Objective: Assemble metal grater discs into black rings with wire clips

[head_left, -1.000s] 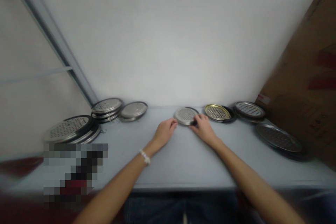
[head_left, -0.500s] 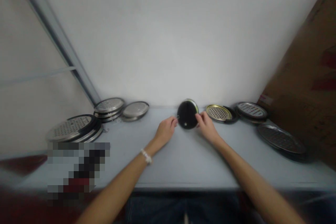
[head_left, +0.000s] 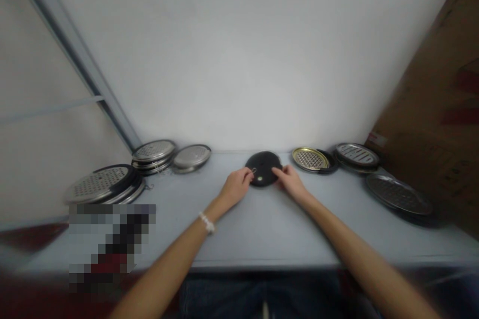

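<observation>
A round grater (head_left: 263,162), black side up with a small pale spot near its front edge, sits low over the middle of the table. My left hand (head_left: 238,183) is closed in a pinch on a small wire hook (head_left: 253,170) at the grater's left edge. At the right edge my right hand (head_left: 294,183) grips the grater, thumb and fingers on its rim. Just right of that hand lies a gold-rimmed grater (head_left: 310,158) with a black part beside it. Whether the held grater touches the tabletop, I cannot tell.
On the left stand a stack of perforated metal graters (head_left: 99,183), another stack (head_left: 154,150) and a flat metal grater (head_left: 192,156). A slotted grater (head_left: 357,154) and a dark one (head_left: 398,194) lie at right. A cardboard box (head_left: 430,124) borders the table (head_left: 269,234).
The grater has tipped from nearly upright to almost flat, black face up, and come slightly lower. My right fingers have shifted a little left with it; my left hand stays at the hook.
</observation>
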Demonstrator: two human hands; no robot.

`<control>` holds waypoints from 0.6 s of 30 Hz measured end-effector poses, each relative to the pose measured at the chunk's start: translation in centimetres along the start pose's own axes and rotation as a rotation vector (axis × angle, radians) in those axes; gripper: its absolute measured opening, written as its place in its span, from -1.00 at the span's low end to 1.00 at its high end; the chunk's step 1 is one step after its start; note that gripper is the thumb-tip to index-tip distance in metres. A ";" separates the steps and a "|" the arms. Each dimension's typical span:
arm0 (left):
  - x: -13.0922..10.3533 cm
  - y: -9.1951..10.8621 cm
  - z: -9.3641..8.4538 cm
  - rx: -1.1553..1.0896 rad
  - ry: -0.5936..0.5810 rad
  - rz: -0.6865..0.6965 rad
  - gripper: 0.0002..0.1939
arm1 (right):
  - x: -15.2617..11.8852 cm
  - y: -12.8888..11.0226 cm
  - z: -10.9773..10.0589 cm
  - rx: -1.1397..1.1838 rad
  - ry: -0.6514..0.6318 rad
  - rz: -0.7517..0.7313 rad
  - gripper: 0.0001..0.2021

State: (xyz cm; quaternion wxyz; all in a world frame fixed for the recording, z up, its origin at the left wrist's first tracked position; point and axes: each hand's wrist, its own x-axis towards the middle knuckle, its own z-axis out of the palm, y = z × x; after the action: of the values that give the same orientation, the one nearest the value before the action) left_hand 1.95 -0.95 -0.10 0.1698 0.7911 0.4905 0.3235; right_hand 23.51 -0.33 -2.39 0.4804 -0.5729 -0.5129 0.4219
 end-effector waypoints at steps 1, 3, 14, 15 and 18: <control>0.0 0.0 0.0 -0.016 -0.003 -0.001 -0.77 | 0.0 -0.1 0.0 0.022 0.013 0.008 -0.69; 0.0 0.0 0.0 -0.030 0.004 -0.002 -0.75 | 0.0 -0.3 -0.1 0.044 0.046 0.003 -0.73; 0.1 0.5 -0.3 0.056 0.217 0.021 -0.78 | 0.7 0.0 -1.1 -0.238 -0.050 -0.222 -0.71; 0.1 0.5 -0.3 0.051 0.213 0.026 -0.78 | 0.7 0.1 -1.0 -0.260 -0.077 -0.215 -0.71; 0.0 0.6 -0.2 0.060 0.153 0.018 -0.78 | 0.5 0.4 -0.7 -0.275 -0.079 -0.158 -0.66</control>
State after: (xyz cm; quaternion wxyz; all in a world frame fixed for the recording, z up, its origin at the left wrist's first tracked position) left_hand 2.19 -1.27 0.44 0.1049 0.7732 0.5043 0.3698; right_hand 24.30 0.08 -2.70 0.4090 -0.5739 -0.6277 0.3307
